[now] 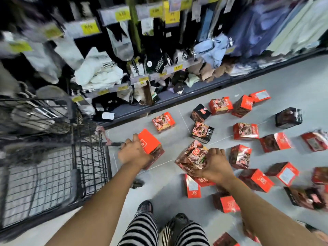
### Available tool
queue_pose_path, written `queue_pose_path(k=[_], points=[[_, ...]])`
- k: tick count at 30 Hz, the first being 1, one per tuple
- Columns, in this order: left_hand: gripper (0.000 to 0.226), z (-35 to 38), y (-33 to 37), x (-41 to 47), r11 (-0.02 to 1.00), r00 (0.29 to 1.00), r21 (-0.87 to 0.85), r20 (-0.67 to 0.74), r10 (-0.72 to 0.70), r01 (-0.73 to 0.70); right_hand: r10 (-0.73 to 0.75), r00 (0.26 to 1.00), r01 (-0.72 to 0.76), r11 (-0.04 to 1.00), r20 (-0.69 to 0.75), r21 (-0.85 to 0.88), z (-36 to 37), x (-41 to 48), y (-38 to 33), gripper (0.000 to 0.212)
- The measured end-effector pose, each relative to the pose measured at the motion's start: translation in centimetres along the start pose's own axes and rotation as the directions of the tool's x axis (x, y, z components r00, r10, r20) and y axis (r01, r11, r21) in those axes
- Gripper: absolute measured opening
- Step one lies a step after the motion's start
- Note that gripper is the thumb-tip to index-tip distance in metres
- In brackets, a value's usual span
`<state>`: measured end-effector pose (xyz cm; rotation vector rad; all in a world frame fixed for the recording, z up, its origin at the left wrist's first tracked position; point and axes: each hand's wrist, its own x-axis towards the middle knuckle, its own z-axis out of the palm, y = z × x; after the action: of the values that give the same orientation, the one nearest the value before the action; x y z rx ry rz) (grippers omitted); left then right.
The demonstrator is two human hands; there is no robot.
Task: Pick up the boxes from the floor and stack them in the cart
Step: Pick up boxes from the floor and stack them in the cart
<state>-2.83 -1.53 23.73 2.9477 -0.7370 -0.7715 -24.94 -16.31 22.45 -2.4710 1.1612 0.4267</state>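
Observation:
My left hand grips a red box with a plain orange-red top, held above the floor just right of the cart. My right hand grips a second box whose printed food picture faces up. The black wire cart stands at the left with its basket open toward me. Several more red and black boxes lie scattered on the grey floor to the right, among them a red one near the shelf and a black one beyond my right hand.
Store shelving with socks, clothing and yellow price tags runs along the far side. My striped trousers and dark shoes are at the bottom. Boxes crowd the floor right of my feet, such as one close by.

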Motion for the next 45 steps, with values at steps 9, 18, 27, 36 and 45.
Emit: queue_pose_path(k=[9,18,27,36,45], points=[[0.085,-17.9,-1.4,-12.8,0.985,0.988,-0.094,-0.040,-0.146,0.142,-0.010,0.995,0.017,0.998,0.103,-0.063,-14.2,-10.7,-5.4,0.080],[0.079,-27.3,-9.7,-20.3,0.957,0.965,-0.222,-0.137,-0.221,0.188,-0.133,0.979,0.161,0.969,0.155,-0.186,-19.5,-12.1,-13.3,0.089],[0.093,-30.2,-24.3,-21.4,0.838,0.878,-0.366,-0.102,-0.468,0.405,-0.352,0.884,0.453,0.810,0.308,-0.373,-24.0,-6.7,-26.4,0.069],[0.098,-28.3,-39.2,-15.5,0.694,0.758,-0.420,-0.022,-0.652,0.585,-0.461,0.752,0.651,0.629,0.472,-0.424,-25.2,-4.1,-43.9,0.057],[0.084,-23.0,-46.7,-8.3,0.556,0.646,-0.471,0.037,-0.763,0.684,-0.555,0.625,0.778,0.391,0.549,-0.491,-17.6,-0.8,-57.1,0.082]])
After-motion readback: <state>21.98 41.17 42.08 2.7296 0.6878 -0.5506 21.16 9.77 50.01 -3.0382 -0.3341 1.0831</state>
